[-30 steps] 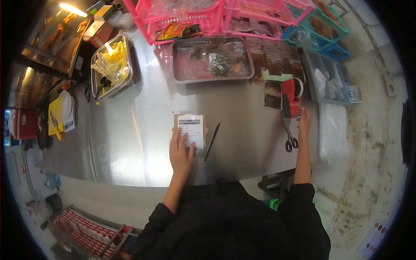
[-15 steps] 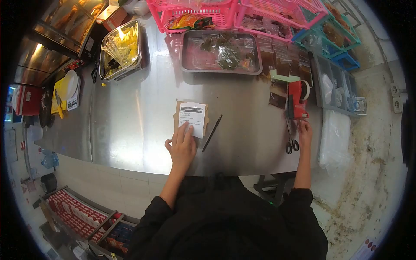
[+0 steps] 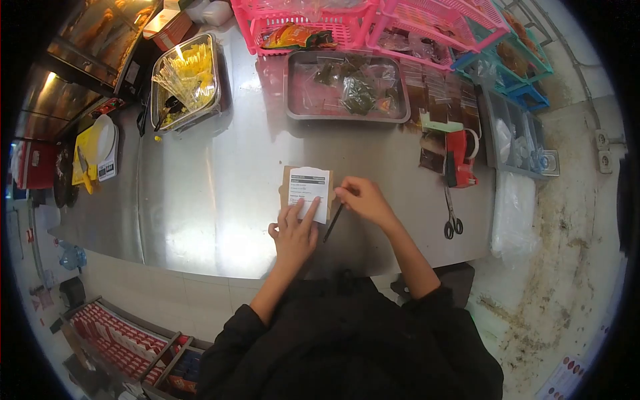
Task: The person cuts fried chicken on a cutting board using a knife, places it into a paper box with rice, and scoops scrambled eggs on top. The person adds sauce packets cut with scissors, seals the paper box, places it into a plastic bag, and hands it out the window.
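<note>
My left hand (image 3: 297,237) lies with fingers spread over the lower part of a white printed receipt (image 3: 308,183), pressing it against a brown cardboard piece (image 3: 285,193) with a scalloped edge. At that card's right side is my right hand (image 3: 365,200), thumb and forefinger pinched together; what they hold, if anything, is too small to make out. A black pen (image 3: 333,225) lies on the steel table just below the pinched fingers, partly covered by them. Farther right stands a red tape dispenser (image 3: 457,160) with a roll, and black-handled scissors (image 3: 453,223) lie below it.
A metal tray (image 3: 347,121) of bagged greens stands at the back, with pink baskets (image 3: 310,40) behind. A clear tub (image 3: 190,80) holding skewers or picks is at left. Brown sauce packets (image 3: 437,100) lie back right. The steel table's front edge (image 3: 200,272) runs before me.
My right hand has moved left from the tape dispenser to the right edge of the receipt and card. The left hand still rests on the receipt. The whole view has shifted slightly.
</note>
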`<action>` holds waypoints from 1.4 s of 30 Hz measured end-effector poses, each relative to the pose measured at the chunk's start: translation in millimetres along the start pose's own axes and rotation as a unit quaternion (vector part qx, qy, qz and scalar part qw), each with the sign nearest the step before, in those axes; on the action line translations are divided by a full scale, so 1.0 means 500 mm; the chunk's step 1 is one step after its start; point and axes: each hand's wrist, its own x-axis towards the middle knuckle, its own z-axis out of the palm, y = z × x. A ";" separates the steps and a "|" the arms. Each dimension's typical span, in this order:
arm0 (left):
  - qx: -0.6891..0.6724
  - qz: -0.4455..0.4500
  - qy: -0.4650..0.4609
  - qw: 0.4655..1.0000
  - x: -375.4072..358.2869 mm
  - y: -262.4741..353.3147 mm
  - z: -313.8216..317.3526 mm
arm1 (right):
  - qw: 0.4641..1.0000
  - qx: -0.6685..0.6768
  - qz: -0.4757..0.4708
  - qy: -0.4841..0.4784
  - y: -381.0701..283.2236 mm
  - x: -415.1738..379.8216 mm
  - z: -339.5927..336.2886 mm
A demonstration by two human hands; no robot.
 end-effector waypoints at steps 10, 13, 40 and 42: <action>-0.064 0.021 -0.012 0.998 0.000 -0.021 0.014 | 0.951 0.137 0.233 -0.153 0.094 0.075 0.008; -0.094 0.018 -0.015 0.995 0.005 -0.029 0.001 | 0.898 0.386 0.205 -0.057 0.137 0.054 0.076; 0.094 -0.154 0.196 0.964 0.031 0.335 0.102 | 0.835 -0.265 0.346 0.337 0.430 -0.808 -0.898; -0.024 -0.024 0.222 0.974 0.058 0.466 0.142 | 0.901 -0.175 0.076 0.391 0.531 -0.763 -0.918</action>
